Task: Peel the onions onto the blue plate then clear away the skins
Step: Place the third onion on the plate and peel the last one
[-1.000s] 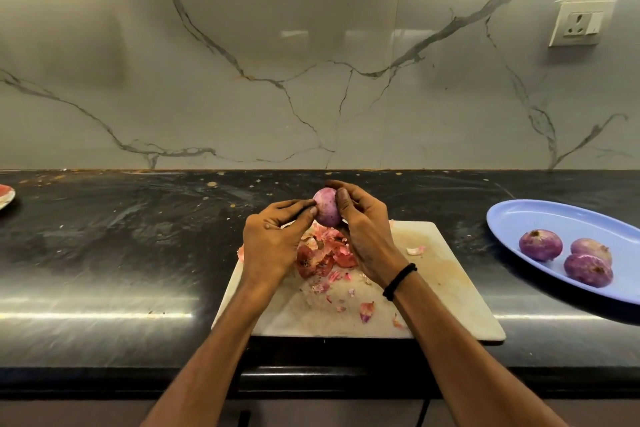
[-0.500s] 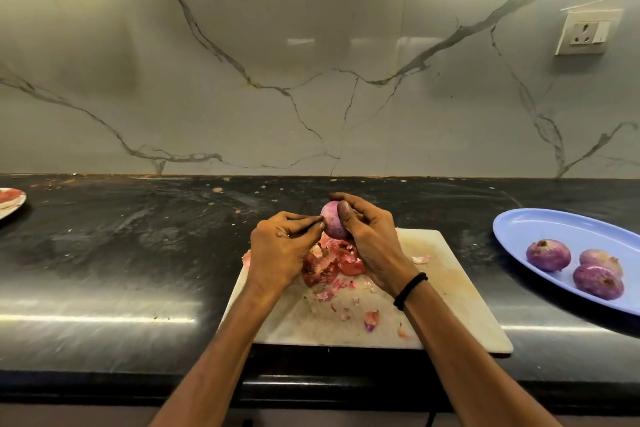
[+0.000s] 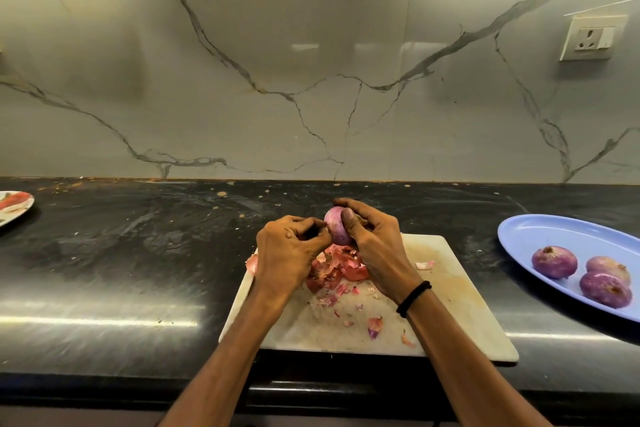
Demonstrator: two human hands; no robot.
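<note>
1. Above the board (image 3: 457, 305), the right hand (image 3: 375, 246) grips an onion (image 3: 335, 227); the left hand (image 3: 287, 250) pinches its side.
2. Beneath both hands, skins (image 3: 334, 270) lie piled.
3. Right of them, the plate (image 3: 540, 232) holds three onions (image 3: 554, 262).

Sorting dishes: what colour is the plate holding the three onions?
The plate is light blue, clearest in the head view.

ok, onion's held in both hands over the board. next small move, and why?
Probably peel: the left hand pinches at the onion while the right hand grips it above the skins on the cutting board, so pulling the left pinch away should strip more skin.
</note>
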